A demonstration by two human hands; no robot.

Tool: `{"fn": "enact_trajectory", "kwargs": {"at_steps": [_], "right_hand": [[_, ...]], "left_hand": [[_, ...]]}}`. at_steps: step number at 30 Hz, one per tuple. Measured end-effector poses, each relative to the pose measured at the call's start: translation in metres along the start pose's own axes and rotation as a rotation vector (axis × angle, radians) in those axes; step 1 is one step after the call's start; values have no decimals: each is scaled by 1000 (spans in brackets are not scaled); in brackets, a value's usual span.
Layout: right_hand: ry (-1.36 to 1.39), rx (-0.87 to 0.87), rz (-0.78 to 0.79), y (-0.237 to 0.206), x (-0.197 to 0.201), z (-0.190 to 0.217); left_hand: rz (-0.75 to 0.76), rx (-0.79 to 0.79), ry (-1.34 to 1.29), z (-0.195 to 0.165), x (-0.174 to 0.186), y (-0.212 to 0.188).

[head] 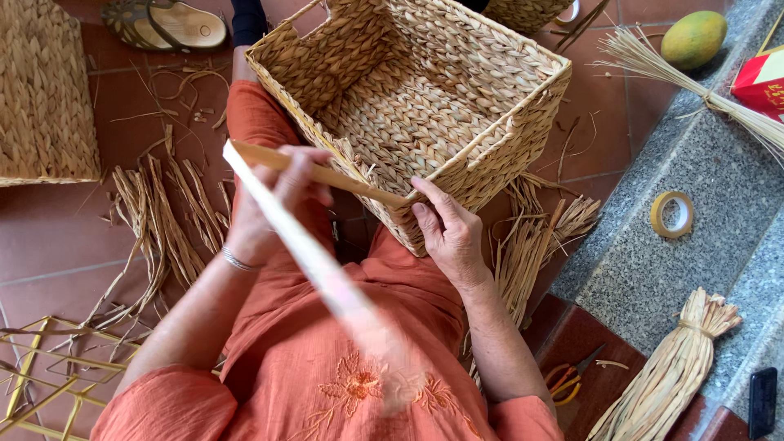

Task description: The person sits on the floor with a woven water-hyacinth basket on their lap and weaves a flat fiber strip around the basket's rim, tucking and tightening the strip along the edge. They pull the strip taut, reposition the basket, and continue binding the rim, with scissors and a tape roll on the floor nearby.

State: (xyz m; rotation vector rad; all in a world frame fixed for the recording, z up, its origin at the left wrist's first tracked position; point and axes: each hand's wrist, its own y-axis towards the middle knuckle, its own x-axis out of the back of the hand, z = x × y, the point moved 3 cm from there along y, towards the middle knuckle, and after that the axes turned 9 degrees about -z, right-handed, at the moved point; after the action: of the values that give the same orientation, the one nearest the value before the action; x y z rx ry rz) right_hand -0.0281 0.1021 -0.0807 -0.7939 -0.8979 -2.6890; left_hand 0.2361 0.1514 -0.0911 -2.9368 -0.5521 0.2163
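Observation:
A square woven straw basket [457,73] rests on my lap, its near corner toward me. My left hand [269,204] grips a flat wooden stick [327,175] whose tip pokes into the weave at that corner. A long pale straw strip [318,269], blurred with motion, runs from my left hand down toward my chest. My right hand [445,233] presses against the basket's corner just below the rim, thumb near the stick's tip.
Loose straw strands [163,220] lie on the red tile floor at left, more [531,245] at right. A yellow wire frame [41,376] sits lower left. On the grey stone step: tape roll [671,214], straw bundle [670,376], green fruit [694,37]. Scissors [572,377] lie nearby.

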Motion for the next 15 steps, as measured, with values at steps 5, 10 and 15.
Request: {"fn": "enact_trajectory", "kwargs": {"at_steps": [5,10,15], "right_hand": [[-64,-4,-46,-10,-7,2],[-137,88,-32,-23,-11,11],[-218,154,-75,-22,-12,16]], "left_hand": [[-145,-10,-432,-9,54,29],[-287,-74,-559,-7,88,50],[-415,-462,-156,-17,108,63]]}}
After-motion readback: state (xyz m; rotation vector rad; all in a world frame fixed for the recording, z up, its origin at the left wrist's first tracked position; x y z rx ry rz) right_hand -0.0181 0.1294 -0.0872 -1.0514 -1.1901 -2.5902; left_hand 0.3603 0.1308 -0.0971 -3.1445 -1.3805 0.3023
